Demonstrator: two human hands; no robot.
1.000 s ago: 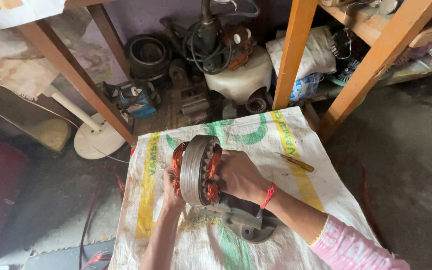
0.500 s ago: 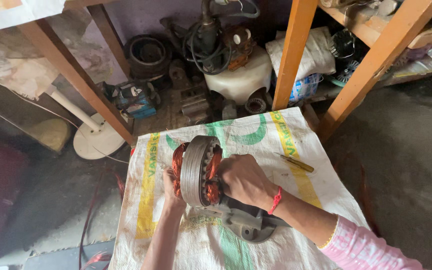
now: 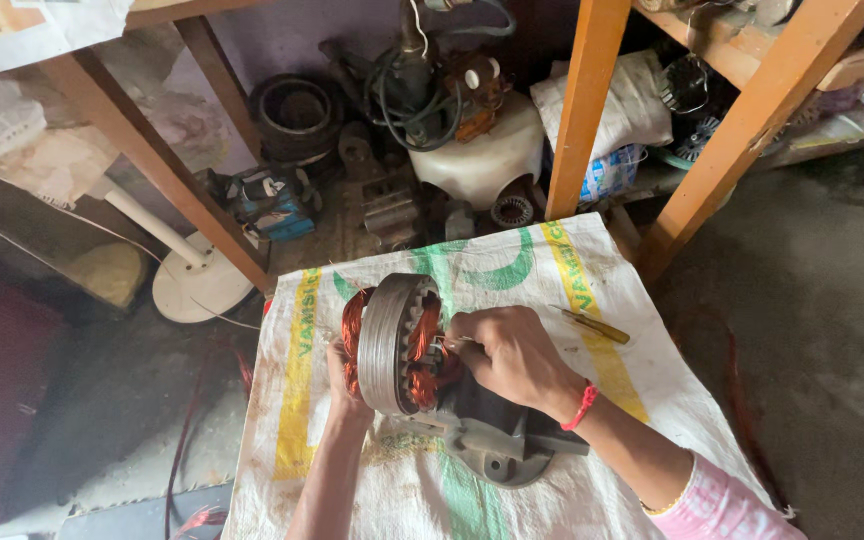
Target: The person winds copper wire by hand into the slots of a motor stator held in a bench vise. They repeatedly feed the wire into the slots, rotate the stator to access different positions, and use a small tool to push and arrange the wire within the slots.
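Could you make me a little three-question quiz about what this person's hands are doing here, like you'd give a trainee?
1. True or false: the stator with copper windings stands on edge on the woven sack.
2. Which hand reaches into the copper windings? A) left hand B) right hand
3. What lies on the sack beyond the right hand?

Key:
1. True.
2. B; the left hand steadies the stator from the other side.
3. A screwdriver with a yellowish handle.

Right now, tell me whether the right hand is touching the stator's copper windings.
Touching. The head view shows the right hand with fingertips pressed onto the copper windings of the stator.
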